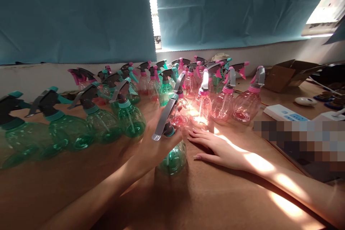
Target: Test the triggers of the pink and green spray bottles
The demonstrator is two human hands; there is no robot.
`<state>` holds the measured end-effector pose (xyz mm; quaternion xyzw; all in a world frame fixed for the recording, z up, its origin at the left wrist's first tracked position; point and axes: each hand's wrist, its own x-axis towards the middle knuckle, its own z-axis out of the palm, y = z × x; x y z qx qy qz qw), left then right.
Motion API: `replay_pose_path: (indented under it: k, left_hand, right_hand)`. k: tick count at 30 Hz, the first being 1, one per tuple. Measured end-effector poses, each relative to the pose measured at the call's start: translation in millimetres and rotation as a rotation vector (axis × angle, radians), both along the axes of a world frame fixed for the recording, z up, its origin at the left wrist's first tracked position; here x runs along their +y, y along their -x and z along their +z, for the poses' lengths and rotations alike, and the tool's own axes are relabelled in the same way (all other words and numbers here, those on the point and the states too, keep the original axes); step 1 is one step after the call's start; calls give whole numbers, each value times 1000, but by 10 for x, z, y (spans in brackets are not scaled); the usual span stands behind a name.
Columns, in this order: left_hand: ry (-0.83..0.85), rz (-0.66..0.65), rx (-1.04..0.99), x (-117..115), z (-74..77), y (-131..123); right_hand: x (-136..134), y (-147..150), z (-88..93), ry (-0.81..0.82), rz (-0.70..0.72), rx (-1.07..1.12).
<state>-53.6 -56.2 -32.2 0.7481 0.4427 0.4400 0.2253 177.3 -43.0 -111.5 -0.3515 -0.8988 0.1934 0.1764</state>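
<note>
My left hand point(161, 138) is wrapped round the neck of a green spray bottle point(174, 158) with a grey trigger head, in the middle of the table. Flat on the tabletop to the right lies my right hand point(210, 145), fingers stretched out and holding nothing. Just beyond its fingertips stands a sunlit pink spray bottle point(201, 106). Left of my left hand is another green spray bottle point(132, 120), part of a row of several similar ones. Part of a pink bottle is hidden behind the held one.
Several more green and pink bottles crowd the back, below blue curtains point(231, 7). At the right are an open cardboard box point(280, 77), a white computer mouse point(305, 101) and a white power strip point(285, 113). A blurred patch covers the right edge.
</note>
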Motion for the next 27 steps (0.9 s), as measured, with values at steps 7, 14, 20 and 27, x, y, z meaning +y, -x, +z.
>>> replay_pose_path:
  k: [7, 14, 20, 27]
  left_hand:
    - [3, 17, -19, -7, -17, -4]
    - [2, 15, -19, 4, -21, 0]
    - [21, 5, -11, -6, 11, 5]
    - [-39, -33, -27, -29, 120, -18]
  right_hand:
    - [-11, 9, 16, -6, -4, -43]
    - [-14, 5, -4, 3, -15, -7]
    - [-13, 5, -7, -7, -10, -20]
    - [-16, 9, -2, -8, -9, -28]
